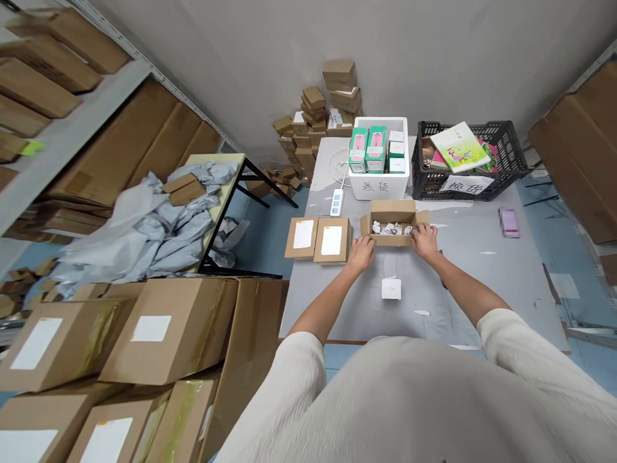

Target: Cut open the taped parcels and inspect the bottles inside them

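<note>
An open cardboard box (393, 240) stands on the grey table in front of me, its flaps folded outward. Crumpled white paper (391, 228) lies inside it. My left hand (361, 253) grips the box's front left corner, fingers curled against the cardboard. At the front right corner, my right hand (425, 240) holds the box by its edge and side flap. Between my forearms, nearer to me, sits a small white box (391, 289) with dark print on top. Two closed cardboard boxes with white labels, one at the far left (299, 244) and one beside my left hand (332, 244), lie on the table.
Behind the open box are a white bin (380, 188) holding green-and-white boxes and a black crate (470, 190) of books. A power strip (337, 202) and a purple item (509, 222) lie on the table (482, 276). Large cartons (164, 334) crowd the left side.
</note>
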Demonstrator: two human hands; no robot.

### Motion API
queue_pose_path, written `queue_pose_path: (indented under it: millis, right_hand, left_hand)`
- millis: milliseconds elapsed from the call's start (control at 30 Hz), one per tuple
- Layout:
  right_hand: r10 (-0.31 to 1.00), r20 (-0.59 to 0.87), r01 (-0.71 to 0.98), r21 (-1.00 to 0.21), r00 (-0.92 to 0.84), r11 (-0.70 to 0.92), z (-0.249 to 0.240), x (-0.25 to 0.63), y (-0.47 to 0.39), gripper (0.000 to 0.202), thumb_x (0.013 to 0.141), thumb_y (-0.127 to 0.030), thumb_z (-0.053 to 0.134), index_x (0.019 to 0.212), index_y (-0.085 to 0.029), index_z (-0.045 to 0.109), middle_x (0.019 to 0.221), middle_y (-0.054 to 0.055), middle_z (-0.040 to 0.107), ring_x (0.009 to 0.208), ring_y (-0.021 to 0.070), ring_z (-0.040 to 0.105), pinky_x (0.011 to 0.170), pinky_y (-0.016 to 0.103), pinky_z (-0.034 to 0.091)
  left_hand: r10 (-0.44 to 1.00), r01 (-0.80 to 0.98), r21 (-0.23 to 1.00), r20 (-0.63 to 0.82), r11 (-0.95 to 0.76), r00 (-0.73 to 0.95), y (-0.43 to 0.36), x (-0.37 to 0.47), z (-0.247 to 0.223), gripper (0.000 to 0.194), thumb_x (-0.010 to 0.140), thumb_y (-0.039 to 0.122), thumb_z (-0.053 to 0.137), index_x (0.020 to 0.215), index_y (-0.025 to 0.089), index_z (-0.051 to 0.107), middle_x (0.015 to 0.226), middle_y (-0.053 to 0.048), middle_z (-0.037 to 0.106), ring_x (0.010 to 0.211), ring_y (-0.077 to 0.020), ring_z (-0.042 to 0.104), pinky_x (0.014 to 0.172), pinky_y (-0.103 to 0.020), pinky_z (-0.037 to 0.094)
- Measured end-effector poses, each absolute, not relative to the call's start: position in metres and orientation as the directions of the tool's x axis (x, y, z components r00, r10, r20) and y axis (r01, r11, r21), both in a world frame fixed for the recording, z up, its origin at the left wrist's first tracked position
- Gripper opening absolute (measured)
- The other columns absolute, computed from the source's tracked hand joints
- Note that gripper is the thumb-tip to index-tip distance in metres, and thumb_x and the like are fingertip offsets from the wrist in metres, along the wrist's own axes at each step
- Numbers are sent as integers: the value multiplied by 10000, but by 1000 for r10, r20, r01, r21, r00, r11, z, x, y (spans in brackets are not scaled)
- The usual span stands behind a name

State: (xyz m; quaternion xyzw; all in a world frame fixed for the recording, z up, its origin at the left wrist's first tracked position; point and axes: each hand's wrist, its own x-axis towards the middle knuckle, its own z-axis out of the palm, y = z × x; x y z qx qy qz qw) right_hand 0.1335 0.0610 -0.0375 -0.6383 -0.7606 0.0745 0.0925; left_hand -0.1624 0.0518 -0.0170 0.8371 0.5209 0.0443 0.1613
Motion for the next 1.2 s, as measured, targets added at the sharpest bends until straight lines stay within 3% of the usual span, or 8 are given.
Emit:
queue_pose_path:
  millis: [233, 333, 433, 567, 633, 833, 1033, 1200]
  right_hand:
    - [981, 42, 868, -460, -188, 186, -22, 122, 26, 341, 1005, -227, 516, 1235, -208, 767, 1402, 186, 684, 1327, 384, 551, 1141, 607, 391]
    - [960, -67, 719, -677, -273, 157, -15, 114, -6, 311, 1042, -343, 549, 1227, -232, 773, 1247, 129, 755, 1120, 307, 688, 1043, 497, 536]
    - [925, -150, 628, -770, -349, 112, -8, 106, -41, 392, 992, -497, 693, 1291, -250, 746, 1294, 111, 733, 1023, 267, 733, 985, 438, 591]
    - [882, -190, 658, -735, -431, 163, -7, 94, -75, 902, 757, -521, 940, 1541, -265, 573, 1476, 144, 625, 1169, 316, 710, 1042, 472, 585]
    - [874, -183, 688, -695, -449, 209, -9, 90, -83, 1007, 716, -449, 973, 1589, -250, 512, 1503, 168, 595, 1280, 356, 665, 1096, 504, 556]
    - [902, -131, 759, -596, -411, 260, -8, 90, -79, 745, 835, -295, 848, 1517, -228, 556, 1464, 168, 647, 1333, 365, 637, 1121, 517, 520]
    - [917, -44, 781, -541, -396, 311, 2, 93, -56, 683, 877, -269, 781, 1523, -239, 560, 1524, 157, 634, 1392, 366, 603, 1160, 526, 490]
    - [923, -100, 812, -518, -371, 270, -7, 93, -48, 710, 888, -285, 784, 1554, -208, 547, 1586, 176, 601, 1430, 378, 593, 1187, 535, 475]
  left_hand:
    - [847, 796, 459, -155, -394, 508, 24, -164, -8, 541, 898, 86, 528, 1405, 233, 643, 1427, -135, 626, 1347, -345, 555, 1117, -493, 442]
    - [812, 773, 541, -254, -331, 526, 7, -169, -12, 658, 814, 108, 622, 1458, 238, 607, 1463, -130, 611, 1363, -357, 569, 1123, -496, 476]
    - [734, 724, 610, -322, -322, 598, -14, -173, -17, 811, 732, 177, 757, 1513, 255, 551, 1522, -127, 567, 1362, -372, 590, 1140, -516, 496]
    - [694, 648, 702, -308, -297, 651, -40, -171, -27, 948, 661, 322, 923, 1521, 259, 530, 1526, -132, 547, 1356, -381, 608, 1130, -534, 527]
    - [711, 617, 744, -287, -257, 642, -49, -167, -31, 900, 696, 368, 938, 1497, 244, 548, 1486, -137, 575, 1273, -354, 655, 1085, -509, 560]
    - [784, 564, 803, -220, -193, 581, -46, -155, -34, 813, 771, 365, 914, 1487, 228, 553, 1446, -134, 613, 1156, -298, 705, 1047, -468, 577]
    - [840, 549, 816, -161, -182, 518, -28, -139, -30, 843, 823, 271, 856, 1577, 219, 482, 1498, -160, 609, 1210, -293, 711, 1081, -444, 560]
    - [849, 595, 791, -211, -143, 485, -26, -130, -30, 965, 855, 262, 828, 1693, 231, 350, 1609, -186, 548, 1267, -316, 693, 1122, -461, 536]
